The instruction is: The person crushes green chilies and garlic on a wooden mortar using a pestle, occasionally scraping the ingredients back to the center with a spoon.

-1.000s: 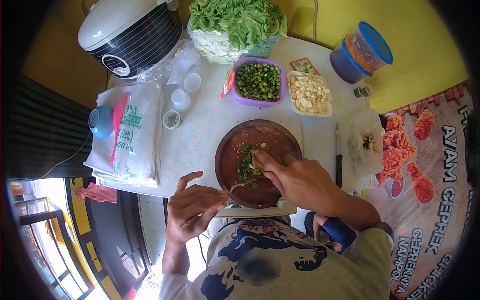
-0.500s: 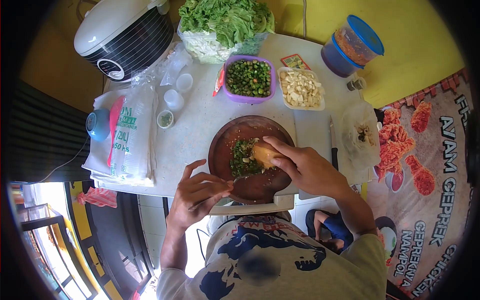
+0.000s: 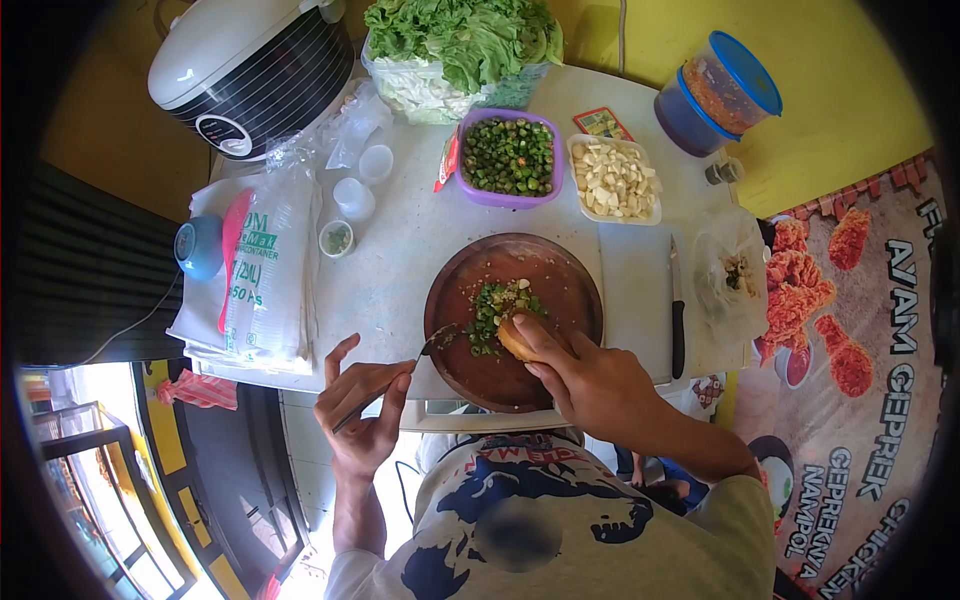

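Observation:
A round brown mortar [image 3: 567,275] lies at the front edge of the table. Chopped green chillies [image 3: 487,318] with small pale bits are gathered in its middle. My right hand [image 3: 590,380] is closed round a light-brown pestle [image 3: 516,340], whose end presses at the edge of the chillies; its grip end is hidden under my fingers. My left hand [image 3: 365,405] pinches the handle of a metal spoon [image 3: 432,344]. The spoon's bowl hangs over the mortar's left rim, with small bits of food on it.
Behind the mortar are a purple tub of green chillies [image 3: 510,160] and a tray of pale cut pieces [image 3: 614,180]. A black-handled knife [image 3: 678,335] lies to the right. Plastic packs [image 3: 265,300], small cups [image 3: 352,198] and a rice cooker [image 3: 250,80] stand left.
My left hand has drawn the spoon back to the left, from inside the mortar to its rim. My right hand has brought the pestle lower and nearer to me.

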Motion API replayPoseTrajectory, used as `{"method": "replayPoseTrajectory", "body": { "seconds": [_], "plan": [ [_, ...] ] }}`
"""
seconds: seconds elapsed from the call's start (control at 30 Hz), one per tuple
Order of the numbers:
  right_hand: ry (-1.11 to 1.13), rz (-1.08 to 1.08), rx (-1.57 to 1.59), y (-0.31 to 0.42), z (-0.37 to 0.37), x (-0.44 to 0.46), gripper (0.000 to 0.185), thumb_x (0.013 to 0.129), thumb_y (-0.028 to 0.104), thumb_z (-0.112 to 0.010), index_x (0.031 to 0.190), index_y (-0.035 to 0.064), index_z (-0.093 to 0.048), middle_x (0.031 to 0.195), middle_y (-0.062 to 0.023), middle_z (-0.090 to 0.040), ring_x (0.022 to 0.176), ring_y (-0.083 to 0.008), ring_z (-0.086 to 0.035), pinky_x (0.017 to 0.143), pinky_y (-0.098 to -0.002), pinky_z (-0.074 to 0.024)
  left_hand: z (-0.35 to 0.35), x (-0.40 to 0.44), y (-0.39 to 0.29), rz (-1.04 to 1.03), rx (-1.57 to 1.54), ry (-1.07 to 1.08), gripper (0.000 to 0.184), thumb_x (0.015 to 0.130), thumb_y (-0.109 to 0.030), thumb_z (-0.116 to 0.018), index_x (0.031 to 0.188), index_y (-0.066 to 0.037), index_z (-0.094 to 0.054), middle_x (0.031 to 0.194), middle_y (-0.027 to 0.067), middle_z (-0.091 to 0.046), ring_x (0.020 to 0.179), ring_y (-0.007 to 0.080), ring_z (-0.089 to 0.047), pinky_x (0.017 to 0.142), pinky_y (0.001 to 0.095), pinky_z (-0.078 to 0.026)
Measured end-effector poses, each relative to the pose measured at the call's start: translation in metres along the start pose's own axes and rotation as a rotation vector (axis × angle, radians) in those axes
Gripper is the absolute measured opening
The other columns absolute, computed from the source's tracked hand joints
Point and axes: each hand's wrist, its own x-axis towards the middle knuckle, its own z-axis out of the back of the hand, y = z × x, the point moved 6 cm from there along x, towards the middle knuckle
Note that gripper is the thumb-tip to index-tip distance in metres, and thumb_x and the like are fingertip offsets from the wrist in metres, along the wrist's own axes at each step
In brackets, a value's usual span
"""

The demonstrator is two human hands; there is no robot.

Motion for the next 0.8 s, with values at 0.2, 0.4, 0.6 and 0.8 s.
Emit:
{"method": "replayPoseTrajectory", "body": {
  "seconds": [0.2,0.4,0.6,0.8],
  "plan": [
    [0.205,0.066,-0.210,0.012,0.015,0.034,0.049,0.100,0.022,-0.057,0.146,0.0103,-0.045,0.077,-0.0230,-0.067,0.059,-0.0377,-0.069,0.049,-0.0485,-0.0541,-0.009,0.004,-0.001,0.021,-0.002,0.029,0.004,0.088,-0.005,-0.077,0.091,-0.009,-0.078,0.083,0.0049,-0.079,0.075,0.0165,-0.075,0.110,0.0553,-0.041],
    [0.209,0.076,-0.202,0.011,0.012,0.032,0.045,0.100,0.020,-0.057,0.142,0.0093,-0.047,0.072,-0.0219,-0.067,0.060,-0.0393,-0.069,0.051,-0.0491,-0.0541,-0.006,0.007,-0.004,0.027,0.036,0.045,0.004,0.089,-0.005,-0.076,0.090,-0.008,-0.079,0.083,0.0056,-0.079,0.076,0.0163,-0.075,0.111,0.0560,-0.040],
    [0.168,0.052,-0.128,-0.002,0.015,0.031,0.048,0.103,0.027,-0.056,0.148,0.0148,-0.045,0.080,-0.0217,-0.067,0.061,-0.0409,-0.067,0.052,-0.0493,-0.0536,-0.014,0.007,-0.008,0.057,0.032,0.012,0.005,0.089,-0.003,-0.075,0.092,-0.006,-0.079,0.082,0.0064,-0.079,0.076,0.0175,-0.076,0.111,0.0551,-0.040],
    [-0.005,0.077,-0.168,0.019,0.024,0.012,0.051,0.102,0.026,-0.057,0.150,0.0150,-0.044,0.090,-0.0223,-0.067,0.058,-0.0382,-0.068,0.048,-0.0460,-0.0538,-0.020,0.010,-0.017,0.026,-0.002,-0.113,0.005,0.089,0.000,-0.074,0.092,-0.003,-0.077,0.086,0.0081,-0.079,0.078,0.0166,-0.075,0.111,0.0521,-0.041]
  ]
}}
